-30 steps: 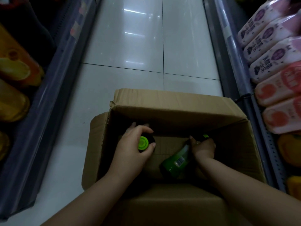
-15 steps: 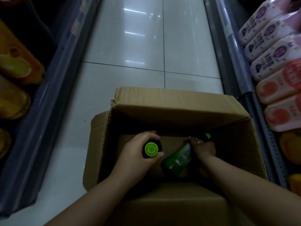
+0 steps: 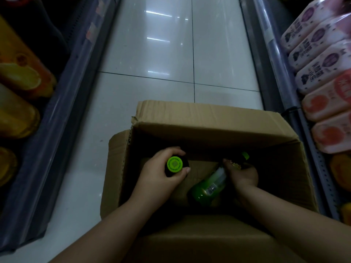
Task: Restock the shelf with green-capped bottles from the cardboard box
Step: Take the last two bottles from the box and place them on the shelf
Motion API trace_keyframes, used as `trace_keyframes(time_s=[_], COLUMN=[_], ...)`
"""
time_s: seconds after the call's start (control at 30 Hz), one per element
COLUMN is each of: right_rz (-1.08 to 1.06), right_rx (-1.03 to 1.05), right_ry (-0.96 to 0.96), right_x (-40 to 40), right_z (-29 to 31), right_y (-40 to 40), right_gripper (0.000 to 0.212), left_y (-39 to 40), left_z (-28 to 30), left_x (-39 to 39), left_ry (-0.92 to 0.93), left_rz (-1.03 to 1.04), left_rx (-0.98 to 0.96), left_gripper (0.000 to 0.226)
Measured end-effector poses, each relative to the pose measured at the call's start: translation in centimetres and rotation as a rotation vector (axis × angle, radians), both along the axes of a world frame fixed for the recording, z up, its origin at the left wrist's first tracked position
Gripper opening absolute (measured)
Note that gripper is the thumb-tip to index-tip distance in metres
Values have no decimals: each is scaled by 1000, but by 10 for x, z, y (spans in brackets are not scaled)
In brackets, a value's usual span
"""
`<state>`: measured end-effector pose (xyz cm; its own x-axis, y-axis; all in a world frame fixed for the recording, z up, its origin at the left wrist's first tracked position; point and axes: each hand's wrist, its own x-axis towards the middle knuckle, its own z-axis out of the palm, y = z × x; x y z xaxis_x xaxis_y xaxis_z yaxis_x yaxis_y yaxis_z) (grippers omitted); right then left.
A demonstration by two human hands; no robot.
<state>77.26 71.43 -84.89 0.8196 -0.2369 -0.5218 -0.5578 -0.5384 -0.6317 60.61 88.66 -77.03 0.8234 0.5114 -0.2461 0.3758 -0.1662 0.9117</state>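
You are looking at a dim, underexposed scene; ceiling lights streak as glare on the glossy white tiled floor [image 3: 171, 54] beyond the brown cardboard box [image 3: 209, 120]. Inside that box deep shadow pools, and shelf edges either side bow and blur.

Two bare forearms, sleeveless to the frame edge, unadorned wrists.

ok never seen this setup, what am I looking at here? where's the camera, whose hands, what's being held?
No machine here: a person wears one wide-angle camera on the head, looking down at their own bare hands in a shop aisle. An open brown cardboard box stands on the white tiled floor between two shelves. The left hand grips an upright dark bottle by its neck, just under its round green cap. The right hand grips the neck of a tilted green bottle inside the box. Pink packs fill the right shelf.
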Motion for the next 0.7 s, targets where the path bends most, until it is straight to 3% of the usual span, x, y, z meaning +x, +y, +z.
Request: trace_keyframes(time_s=[0.27, 0.43, 0.57, 0.7], right_rz=[101, 377, 627, 678], right_rx=[149, 251, 343, 388], right_ry=[-55, -85, -42, 33], right_x=[-10, -9, -9, -12], right_z=[5, 18, 30, 36], right_y=[3, 3, 6, 5], right_gripper=[73, 71, 63, 86], left_y=[4, -1, 4, 10], left_z=[-3, -4, -7, -9], left_x=[5, 10, 14, 15], left_ry=[-3, 35, 62, 176], left_rz=[4, -83, -40, -79], left_rx=[57, 89, 41, -80], left_gripper=[33, 36, 39, 58])
